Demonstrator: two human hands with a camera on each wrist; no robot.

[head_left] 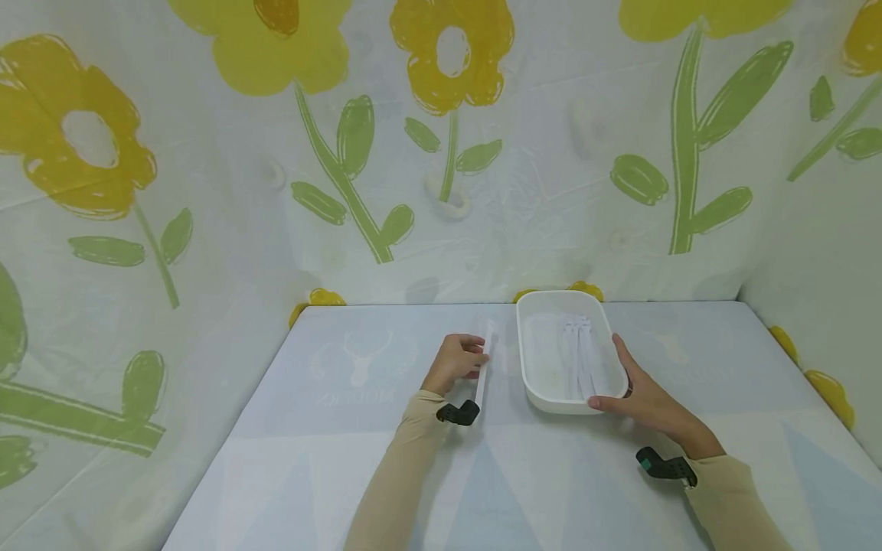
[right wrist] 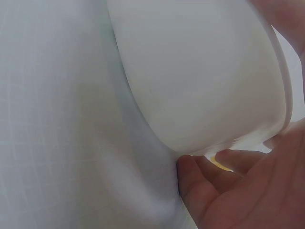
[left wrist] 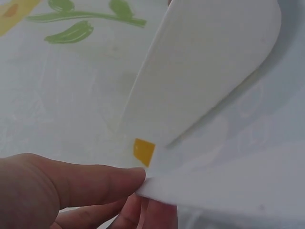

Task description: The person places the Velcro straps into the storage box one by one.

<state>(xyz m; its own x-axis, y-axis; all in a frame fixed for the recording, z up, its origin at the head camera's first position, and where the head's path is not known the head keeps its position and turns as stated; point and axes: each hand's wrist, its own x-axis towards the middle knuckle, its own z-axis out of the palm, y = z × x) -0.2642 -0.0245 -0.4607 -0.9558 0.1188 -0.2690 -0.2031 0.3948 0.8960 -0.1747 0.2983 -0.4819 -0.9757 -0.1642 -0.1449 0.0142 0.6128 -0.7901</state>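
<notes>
My left hand [head_left: 458, 358] pinches a long, thin white strip [head_left: 481, 383] between thumb and fingers, left of the box. In the left wrist view the thumb [left wrist: 114, 182] presses on the end of the strip [left wrist: 214, 198], which looks blurred and flat; its exact kind cannot be told. A white rectangular box [head_left: 530, 394] with rounded corners stands on the table. My right hand [head_left: 648, 398] holds its near right corner, thumb over the rim and fingers along the outer wall [right wrist: 200, 95]. Inside the box lie several slim white pieces [head_left: 582, 356], side by side.
The pale table [head_left: 310, 474] carries faint blue triangles and a deer print. Behind it and at both sides hangs a white sheet [head_left: 537, 229] with yellow flowers and green stems. The box stands close to the table's back edge.
</notes>
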